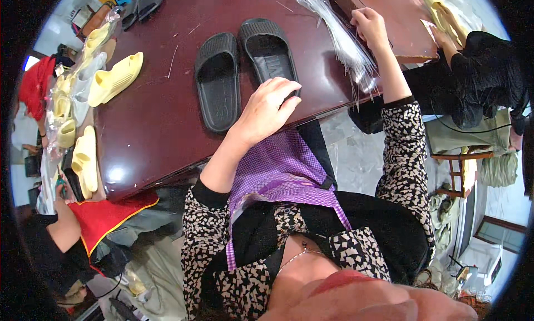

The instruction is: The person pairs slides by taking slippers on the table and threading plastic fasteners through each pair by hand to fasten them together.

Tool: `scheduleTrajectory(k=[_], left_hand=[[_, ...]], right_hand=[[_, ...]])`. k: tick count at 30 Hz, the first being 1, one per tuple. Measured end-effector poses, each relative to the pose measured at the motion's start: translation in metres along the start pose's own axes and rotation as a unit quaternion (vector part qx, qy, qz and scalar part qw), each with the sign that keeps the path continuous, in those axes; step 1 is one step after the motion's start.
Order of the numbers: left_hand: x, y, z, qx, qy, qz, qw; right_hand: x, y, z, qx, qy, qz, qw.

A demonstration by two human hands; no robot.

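Note:
Two black slide sandals lie side by side on the dark red table (pixel 150 137), open tops up. My left hand (pixel 267 110) is over the heel of the right-hand slide (pixel 271 53), fingers and thumb closed about its edge. The left-hand slide (pixel 218 90) lies untouched beside it. My right hand (pixel 371 30) is raised at the far right, its fingertips pinched together. Whatever they hold is too small to make out. Below and beside that hand lies a bundle of thin clear plastic strands (pixel 344 40) in a clear bag.
Yellow slides (pixel 115 79) and clear-bagged pairs line the table's left side. A reddish-brown raised surface (pixel 384 20) stands at the far right. Co-workers' arms show at left (pixel 64 226) and right (pixel 445 43). Loose strands (pixel 173 62) lie on the tabletop.

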State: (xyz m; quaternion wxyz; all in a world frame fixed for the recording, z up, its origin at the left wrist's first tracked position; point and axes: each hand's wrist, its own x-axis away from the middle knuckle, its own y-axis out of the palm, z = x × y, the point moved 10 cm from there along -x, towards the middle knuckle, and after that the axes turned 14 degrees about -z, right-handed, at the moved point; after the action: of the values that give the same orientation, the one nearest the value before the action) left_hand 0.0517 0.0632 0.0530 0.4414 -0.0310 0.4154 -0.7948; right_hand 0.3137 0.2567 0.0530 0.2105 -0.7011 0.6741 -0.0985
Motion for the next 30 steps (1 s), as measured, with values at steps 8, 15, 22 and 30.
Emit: scheduleTrajectory(k=[8,15,22,30], left_hand=[[0.001,-0.034,0.057,-0.111,0.097,0.138,0.979],[0.013,-0.049,0.053,-0.185,0.073,0.23,0.953],[0.037,-0.056,0.044,-0.173,0.019,0.198,0.965],[0.109,-0.102,0.072,-0.254,0.002,0.239,0.937]], right_hand=[[0.069,0.05,-0.114,0.144,-0.24,-0.002,0.96],[0.148,0.138,-0.173,0.299,-0.311,-0.173,0.885],[0.17,0.164,-0.186,0.258,-0.306,-0.265,0.877],[0.171,0.124,-0.089,0.269,-0.166,-0.31,0.897]])
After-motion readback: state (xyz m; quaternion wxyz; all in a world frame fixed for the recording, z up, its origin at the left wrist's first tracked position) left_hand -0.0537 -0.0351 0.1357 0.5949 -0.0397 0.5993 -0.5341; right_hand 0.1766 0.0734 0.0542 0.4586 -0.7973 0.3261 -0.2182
